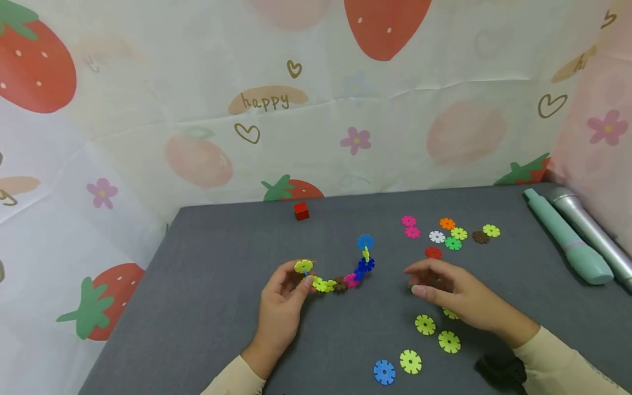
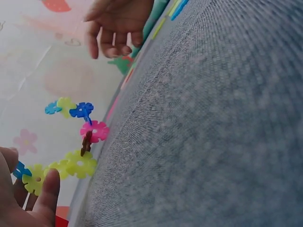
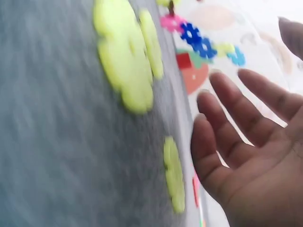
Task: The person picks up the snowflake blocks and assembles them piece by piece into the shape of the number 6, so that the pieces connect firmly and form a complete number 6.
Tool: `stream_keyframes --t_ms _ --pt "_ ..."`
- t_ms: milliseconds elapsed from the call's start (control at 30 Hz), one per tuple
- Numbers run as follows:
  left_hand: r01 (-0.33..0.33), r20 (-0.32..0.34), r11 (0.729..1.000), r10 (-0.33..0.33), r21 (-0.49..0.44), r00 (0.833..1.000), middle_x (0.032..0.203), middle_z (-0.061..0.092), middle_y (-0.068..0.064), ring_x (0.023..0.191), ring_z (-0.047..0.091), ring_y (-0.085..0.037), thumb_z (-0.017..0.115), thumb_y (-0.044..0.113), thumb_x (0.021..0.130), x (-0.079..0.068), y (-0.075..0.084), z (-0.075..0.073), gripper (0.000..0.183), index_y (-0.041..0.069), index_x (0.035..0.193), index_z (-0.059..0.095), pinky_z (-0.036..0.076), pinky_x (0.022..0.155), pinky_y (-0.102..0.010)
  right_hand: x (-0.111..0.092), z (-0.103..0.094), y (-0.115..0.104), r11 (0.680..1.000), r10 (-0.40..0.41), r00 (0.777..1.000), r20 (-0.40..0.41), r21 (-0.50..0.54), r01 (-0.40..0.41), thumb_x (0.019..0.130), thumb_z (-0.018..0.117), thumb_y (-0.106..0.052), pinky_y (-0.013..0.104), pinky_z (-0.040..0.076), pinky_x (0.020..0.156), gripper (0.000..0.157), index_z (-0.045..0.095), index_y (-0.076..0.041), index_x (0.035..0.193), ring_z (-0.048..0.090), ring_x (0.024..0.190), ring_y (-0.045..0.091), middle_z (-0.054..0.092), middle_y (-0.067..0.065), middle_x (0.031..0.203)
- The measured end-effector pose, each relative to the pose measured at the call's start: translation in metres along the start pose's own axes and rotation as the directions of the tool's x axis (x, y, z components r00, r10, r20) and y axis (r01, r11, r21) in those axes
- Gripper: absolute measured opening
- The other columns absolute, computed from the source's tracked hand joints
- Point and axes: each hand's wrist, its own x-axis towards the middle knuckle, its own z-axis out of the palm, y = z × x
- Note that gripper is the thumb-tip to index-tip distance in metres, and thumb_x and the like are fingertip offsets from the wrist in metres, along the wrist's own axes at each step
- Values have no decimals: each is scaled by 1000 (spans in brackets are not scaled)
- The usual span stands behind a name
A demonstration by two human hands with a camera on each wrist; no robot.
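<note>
A curved chain of interlocked notched plastic discs runs yellow, brown, pink, dark blue, yellow and light blue. Its near end is pinched between the thumb and fingers of my left hand, beside a yellow disc standing at that end. The left wrist view shows the chain held up off the grey cloth. My right hand hovers over the table with fingers loosely bent and nothing in them, as the right wrist view also shows of this hand. Loose yellow discs lie just below it.
A light blue disc lies near the front edge. Several loose discs in mixed colours are scattered at the back right. A red cube sits at the back, and a green bottle-shaped object lies beside a silver microphone.
</note>
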Motion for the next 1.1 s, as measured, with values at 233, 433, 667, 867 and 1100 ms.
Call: stream_keyframes --t_ms 233,433,667,867,1100 --pt "-22 -13 1000 22 7 1000 131 66 -30 109 70 -34 66 -6 106 0 1 0 28 -8 134 62 62 85 -36 0 -13 14 998 55 987 150 13 -58 106 75 -14 33 57 87 34 68 -4 137 66 107 23 69 9 123" --pt "-59 -31 995 61 77 998 133 68 -22 107 68 -36 66 -1 108 0 5 -1 33 1 141 60 62 81 -35 -2 -20 15 997 81 961 265 -39 -73 98 86 -19 32 52 94 34 74 -14 130 62 111 22 68 3 126" --pt "-84 -47 990 90 114 995 132 71 -14 105 67 -36 66 -1 108 0 4 -1 32 -3 140 59 62 79 -35 -3 -16 15 992 23 948 317 -125 18 97 87 -28 33 51 91 22 78 -23 116 59 107 21 65 -5 116" --pt "-88 -52 988 95 129 994 131 70 -13 103 66 -34 67 -1 108 0 3 -1 31 -2 138 61 61 76 -32 -4 -16 13 986 28 934 356 -163 32 93 89 -32 34 49 92 25 75 -26 113 55 110 20 63 -9 114" --pt "-81 -58 990 88 119 994 129 70 -13 103 65 -32 68 -2 106 -1 3 0 30 2 136 64 61 75 -31 -2 -14 10 987 68 936 346 -163 -11 95 88 -28 33 49 80 19 70 -24 100 55 98 20 62 -8 100"
